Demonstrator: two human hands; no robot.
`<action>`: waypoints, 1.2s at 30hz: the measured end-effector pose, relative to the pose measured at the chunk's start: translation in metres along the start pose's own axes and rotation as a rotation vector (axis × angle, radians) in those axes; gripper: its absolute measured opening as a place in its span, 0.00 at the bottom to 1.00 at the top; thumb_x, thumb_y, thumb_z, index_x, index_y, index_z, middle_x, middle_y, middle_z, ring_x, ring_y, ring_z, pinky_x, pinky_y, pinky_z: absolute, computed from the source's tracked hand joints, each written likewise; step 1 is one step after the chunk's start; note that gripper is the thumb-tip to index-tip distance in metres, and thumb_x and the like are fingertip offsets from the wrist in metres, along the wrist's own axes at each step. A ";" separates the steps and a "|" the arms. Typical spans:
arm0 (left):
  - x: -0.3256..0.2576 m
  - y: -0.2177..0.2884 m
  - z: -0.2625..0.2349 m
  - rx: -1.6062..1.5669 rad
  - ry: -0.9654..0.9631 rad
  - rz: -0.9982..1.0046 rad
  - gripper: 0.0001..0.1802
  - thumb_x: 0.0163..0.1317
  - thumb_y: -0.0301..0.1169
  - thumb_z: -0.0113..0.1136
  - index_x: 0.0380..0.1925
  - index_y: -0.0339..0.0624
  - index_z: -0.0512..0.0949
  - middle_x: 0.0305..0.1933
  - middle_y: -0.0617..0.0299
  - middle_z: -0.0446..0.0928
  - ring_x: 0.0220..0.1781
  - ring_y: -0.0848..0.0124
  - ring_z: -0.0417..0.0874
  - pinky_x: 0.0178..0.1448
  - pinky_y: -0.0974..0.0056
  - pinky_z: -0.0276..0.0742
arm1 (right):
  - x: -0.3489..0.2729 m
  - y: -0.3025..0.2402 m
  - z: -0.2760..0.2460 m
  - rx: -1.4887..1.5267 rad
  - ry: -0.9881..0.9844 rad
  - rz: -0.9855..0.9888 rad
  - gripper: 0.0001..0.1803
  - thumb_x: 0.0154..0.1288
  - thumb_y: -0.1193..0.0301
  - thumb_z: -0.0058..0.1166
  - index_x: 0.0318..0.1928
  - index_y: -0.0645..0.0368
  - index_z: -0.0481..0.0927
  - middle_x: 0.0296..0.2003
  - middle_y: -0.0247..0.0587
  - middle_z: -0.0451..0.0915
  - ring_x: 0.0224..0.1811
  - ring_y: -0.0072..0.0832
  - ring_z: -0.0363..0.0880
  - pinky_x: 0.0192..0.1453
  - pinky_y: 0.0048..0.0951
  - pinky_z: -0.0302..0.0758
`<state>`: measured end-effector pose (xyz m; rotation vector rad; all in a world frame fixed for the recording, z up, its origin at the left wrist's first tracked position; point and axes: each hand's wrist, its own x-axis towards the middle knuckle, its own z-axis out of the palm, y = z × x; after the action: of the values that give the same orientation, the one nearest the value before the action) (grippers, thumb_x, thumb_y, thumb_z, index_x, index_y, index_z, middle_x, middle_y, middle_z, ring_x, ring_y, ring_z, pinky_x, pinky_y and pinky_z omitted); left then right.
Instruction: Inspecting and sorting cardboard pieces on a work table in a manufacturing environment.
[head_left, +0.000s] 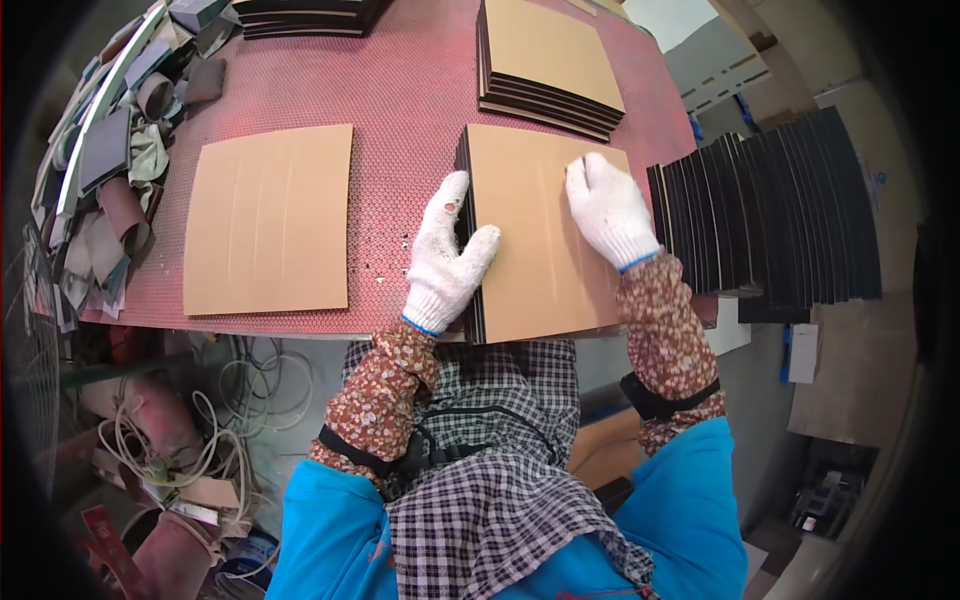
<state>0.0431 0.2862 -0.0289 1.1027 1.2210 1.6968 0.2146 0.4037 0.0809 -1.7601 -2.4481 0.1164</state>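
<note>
While both white-gloved hands rest on it, the near stack of tan sheets (535, 240) lies at the front edge of the red perforated worktop (400, 110), its dark sheet edges showing on the left side. The left hand (447, 262) sits at that left side of the stack, thumb lying on the top sheet and the fingers (452, 195) stretched along the stack's edge, not closed around anything. The right hand (608, 210) lies on the top sheet toward the stack's far right corner, its fingers (585, 172) curled down with the tips pressing the surface; whether they pinch a sheet cannot be told. Left of the stack, well apart, lies a single tan sheet (268, 222). Beyond the stack sits a second pile of tan sheets (550, 60). Right of the stack stands a row of black sheets (770, 215) on edge.
</note>
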 end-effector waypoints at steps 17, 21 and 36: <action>0.000 0.001 0.002 0.096 0.006 0.012 0.40 0.67 0.32 0.64 0.75 0.26 0.62 0.77 0.39 0.65 0.80 0.53 0.64 0.83 0.54 0.58 | -0.145 -0.033 -0.026 0.200 -0.141 0.058 0.14 0.79 0.62 0.49 0.41 0.62 0.78 0.30 0.61 0.83 0.35 0.58 0.85 0.41 0.54 0.80; -0.001 0.000 0.002 0.045 0.020 0.012 0.40 0.67 0.32 0.65 0.75 0.26 0.62 0.77 0.40 0.65 0.80 0.53 0.65 0.83 0.55 0.58 | -0.142 -0.038 -0.024 0.157 -0.156 0.097 0.14 0.79 0.62 0.49 0.42 0.61 0.78 0.30 0.61 0.83 0.35 0.59 0.85 0.40 0.55 0.80; -0.001 -0.002 0.002 0.124 -0.005 0.018 0.40 0.66 0.31 0.65 0.75 0.26 0.62 0.79 0.39 0.63 0.81 0.53 0.63 0.84 0.55 0.57 | 0.008 -0.025 0.012 0.073 0.058 -0.068 0.18 0.78 0.58 0.47 0.41 0.61 0.78 0.38 0.63 0.84 0.43 0.63 0.83 0.50 0.59 0.79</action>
<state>0.0452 0.2860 -0.0313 1.1941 1.3313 1.6486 0.1867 0.4034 0.0728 -1.6255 -2.4275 0.1439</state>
